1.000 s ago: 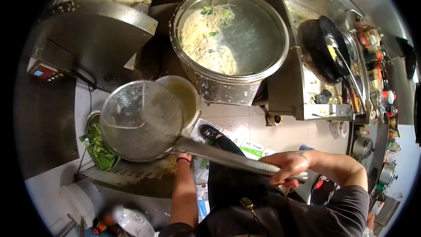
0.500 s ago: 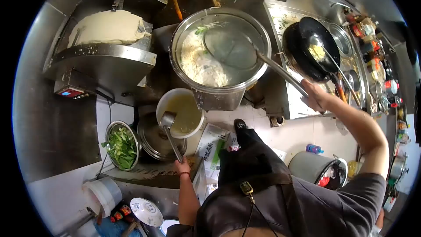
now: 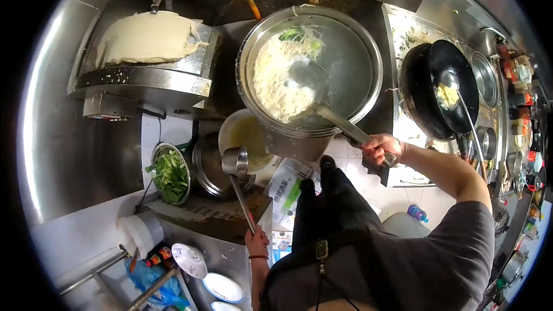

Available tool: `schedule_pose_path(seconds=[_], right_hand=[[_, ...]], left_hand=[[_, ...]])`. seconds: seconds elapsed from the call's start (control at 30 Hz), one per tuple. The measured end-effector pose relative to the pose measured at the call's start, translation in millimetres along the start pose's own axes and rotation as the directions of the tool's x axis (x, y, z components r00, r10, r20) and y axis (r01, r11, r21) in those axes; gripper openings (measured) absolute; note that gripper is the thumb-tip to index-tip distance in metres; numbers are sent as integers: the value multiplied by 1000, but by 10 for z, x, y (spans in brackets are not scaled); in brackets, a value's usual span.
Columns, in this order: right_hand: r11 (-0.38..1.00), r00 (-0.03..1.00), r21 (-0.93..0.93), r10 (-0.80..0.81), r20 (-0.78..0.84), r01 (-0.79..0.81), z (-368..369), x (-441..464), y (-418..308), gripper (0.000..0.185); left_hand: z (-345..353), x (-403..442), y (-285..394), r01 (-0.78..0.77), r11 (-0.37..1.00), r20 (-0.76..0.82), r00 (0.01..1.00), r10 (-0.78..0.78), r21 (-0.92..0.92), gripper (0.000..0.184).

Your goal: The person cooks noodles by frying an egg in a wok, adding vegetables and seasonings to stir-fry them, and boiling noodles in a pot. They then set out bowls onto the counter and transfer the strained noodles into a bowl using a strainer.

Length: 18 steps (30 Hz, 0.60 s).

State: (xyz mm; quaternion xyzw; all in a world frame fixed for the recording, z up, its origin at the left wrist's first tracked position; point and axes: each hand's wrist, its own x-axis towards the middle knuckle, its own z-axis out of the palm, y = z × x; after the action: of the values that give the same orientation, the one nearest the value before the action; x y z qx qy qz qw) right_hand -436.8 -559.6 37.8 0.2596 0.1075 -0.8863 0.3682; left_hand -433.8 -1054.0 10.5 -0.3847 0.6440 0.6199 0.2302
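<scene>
Kitchen, steel wall on the left, pale tile floor in the middle with a printed carton sheet on it. Near-left steel bench has a perforated, grimy top. Greens fill a metal bowl just beyond it. Far left: slab of dough on a steel machine. Right: cooktop with a black wok, yellow food and a long-handled utensil in it.

Far middle: big steel pot of cloudy water. Noodles bunched on its left side, some green bits at the far end.

Right hand: closed round the handle of the strainer, mesh end down in the pot, against the noodles. Left hand: fingers wrapped on the ladle handle, near its end. Ladle cup sits over the near-left edge of the white bucket, yellowish liquid inside. Can't tell if they touch.
</scene>
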Motion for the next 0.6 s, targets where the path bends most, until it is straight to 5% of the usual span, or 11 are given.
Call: schedule_pose_path(seconds=[0.13, 0.53, 0.6], right_hand=[[963, 992, 267, -3, 129, -32, 80, -228, 384, 9], [936, 939, -111, -341, -48, 334, 513, -611, 1046, 18], [871, 889, -333, -429, -160, 360, 649, -858, 1171, 23]], left_hand=[[-121, -234, 152, 98, 993, 158, 984, -87, -67, 12], [-139, -448, 646, -38, 994, 567, 819, 90, -103, 5], [-128, -534, 695, -43, 991, 590, 800, 110, -126, 6]])
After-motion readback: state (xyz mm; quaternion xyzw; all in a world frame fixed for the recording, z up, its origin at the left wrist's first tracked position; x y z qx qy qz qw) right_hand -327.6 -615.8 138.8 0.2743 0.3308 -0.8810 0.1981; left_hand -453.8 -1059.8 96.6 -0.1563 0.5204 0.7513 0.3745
